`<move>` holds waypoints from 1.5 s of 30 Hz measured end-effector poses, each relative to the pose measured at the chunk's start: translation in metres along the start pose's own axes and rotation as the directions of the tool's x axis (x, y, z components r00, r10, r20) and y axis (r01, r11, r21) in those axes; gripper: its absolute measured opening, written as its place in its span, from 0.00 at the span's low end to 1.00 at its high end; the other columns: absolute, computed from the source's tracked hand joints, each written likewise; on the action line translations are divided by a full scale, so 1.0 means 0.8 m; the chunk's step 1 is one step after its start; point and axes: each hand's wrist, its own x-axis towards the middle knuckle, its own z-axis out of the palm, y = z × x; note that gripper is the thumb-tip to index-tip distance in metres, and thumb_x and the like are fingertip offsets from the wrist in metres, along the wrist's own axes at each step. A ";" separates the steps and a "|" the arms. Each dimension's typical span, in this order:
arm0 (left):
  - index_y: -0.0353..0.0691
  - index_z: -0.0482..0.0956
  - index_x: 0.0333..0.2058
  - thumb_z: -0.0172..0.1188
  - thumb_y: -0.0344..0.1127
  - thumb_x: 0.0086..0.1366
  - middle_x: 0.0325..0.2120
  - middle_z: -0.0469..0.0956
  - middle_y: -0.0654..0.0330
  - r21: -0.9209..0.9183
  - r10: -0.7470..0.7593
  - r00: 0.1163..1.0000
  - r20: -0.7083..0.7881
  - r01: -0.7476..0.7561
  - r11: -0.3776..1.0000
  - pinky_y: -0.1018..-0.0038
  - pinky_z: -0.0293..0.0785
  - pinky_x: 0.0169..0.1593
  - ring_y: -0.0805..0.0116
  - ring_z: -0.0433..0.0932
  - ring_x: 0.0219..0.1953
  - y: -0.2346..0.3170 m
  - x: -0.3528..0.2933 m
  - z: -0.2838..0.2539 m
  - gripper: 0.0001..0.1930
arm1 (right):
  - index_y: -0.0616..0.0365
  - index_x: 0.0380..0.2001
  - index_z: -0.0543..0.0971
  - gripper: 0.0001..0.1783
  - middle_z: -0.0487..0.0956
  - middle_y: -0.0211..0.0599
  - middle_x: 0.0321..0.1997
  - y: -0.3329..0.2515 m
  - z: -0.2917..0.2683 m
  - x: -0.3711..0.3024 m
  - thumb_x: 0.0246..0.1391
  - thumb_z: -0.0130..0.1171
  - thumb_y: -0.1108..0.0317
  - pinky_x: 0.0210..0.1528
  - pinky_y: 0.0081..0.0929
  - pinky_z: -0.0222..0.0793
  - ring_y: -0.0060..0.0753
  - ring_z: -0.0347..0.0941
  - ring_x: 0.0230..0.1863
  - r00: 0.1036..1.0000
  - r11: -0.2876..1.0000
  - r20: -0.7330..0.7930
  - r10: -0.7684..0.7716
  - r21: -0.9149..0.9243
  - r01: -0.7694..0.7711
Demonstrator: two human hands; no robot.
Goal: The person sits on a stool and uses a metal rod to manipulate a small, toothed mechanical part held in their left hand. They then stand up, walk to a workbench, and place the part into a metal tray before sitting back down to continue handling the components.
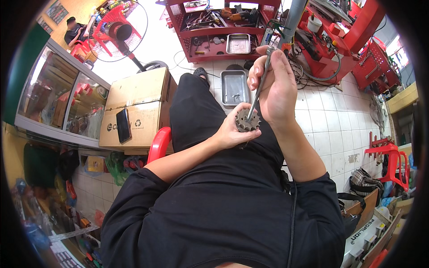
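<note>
Above my lap, my left hand [229, 133] is closed round a dark, toothed metal sprocket [242, 126], with its toothed face turned up. My right hand [280, 91] is raised higher and farther forward, fingers curled round the upper end of a long thin metal rod [259, 91]. A thicker piece shows at the rod's top between the fingertips; whether it is a wrench or a driver I cannot tell. The rod slants down, and its lower end meets the sprocket face near the middle.
A metal tray [234, 82] with small parts lies on the tiled floor [328, 134] ahead. Beyond it stands a red tool cart [223, 33]. At left are a cardboard box [138, 89] bearing a phone [124, 125], and a fan [118, 33]. A person [73, 32] sits far left.
</note>
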 end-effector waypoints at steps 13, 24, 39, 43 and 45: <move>0.40 0.65 0.45 0.69 0.29 0.50 0.30 0.74 0.67 -0.010 -0.007 1.000 -0.002 0.007 1.000 0.80 0.70 0.41 0.81 0.73 0.35 0.002 -0.001 0.002 0.26 | 0.61 0.40 0.70 0.16 0.70 0.29 0.20 -0.001 -0.003 0.000 0.65 0.41 0.58 0.24 0.19 0.61 0.20 0.65 0.21 0.999 0.999 -0.021 -0.041 -0.028 0.041; 0.40 0.64 0.46 0.69 0.29 0.50 0.30 0.74 0.67 -0.018 -0.019 1.000 -0.010 0.019 1.000 0.80 0.70 0.40 0.81 0.73 0.35 0.005 0.000 0.002 0.27 | 0.60 0.39 0.71 0.16 0.69 0.29 0.20 0.003 -0.007 0.002 0.65 0.41 0.58 0.24 0.18 0.61 0.20 0.63 0.19 0.994 0.993 -0.009 -0.106 -0.061 0.105; 0.40 0.65 0.46 0.70 0.31 0.49 0.31 0.74 0.67 0.022 -0.018 1.000 0.018 0.018 1.000 0.80 0.70 0.41 0.80 0.73 0.35 0.004 0.003 -0.003 0.27 | 0.64 0.44 0.69 0.22 0.60 0.24 0.20 -0.009 -0.004 0.001 0.66 0.35 0.55 0.25 0.20 0.54 0.19 0.56 0.20 0.999 0.998 -0.022 -0.049 -0.046 0.048; 0.40 0.65 0.46 0.70 0.31 0.49 0.31 0.75 0.66 0.061 0.013 0.999 0.038 -0.015 0.998 0.79 0.71 0.42 0.80 0.73 0.36 0.001 0.005 -0.005 0.28 | 0.63 0.42 0.70 0.22 0.58 0.24 0.19 -0.009 -0.004 0.000 0.66 0.35 0.55 0.22 0.18 0.50 0.17 0.52 0.19 0.999 0.999 -0.030 -0.034 0.010 0.034; 0.40 0.65 0.46 0.71 0.32 0.49 0.32 0.75 0.65 0.044 -0.004 0.998 0.058 0.001 0.999 0.79 0.70 0.42 0.79 0.73 0.36 0.004 0.004 -0.003 0.28 | 0.63 0.40 0.71 0.21 0.58 0.24 0.18 -0.009 -0.009 0.001 0.66 0.36 0.55 0.20 0.18 0.48 0.17 0.51 0.18 0.999 0.997 -0.024 -0.023 0.080 0.024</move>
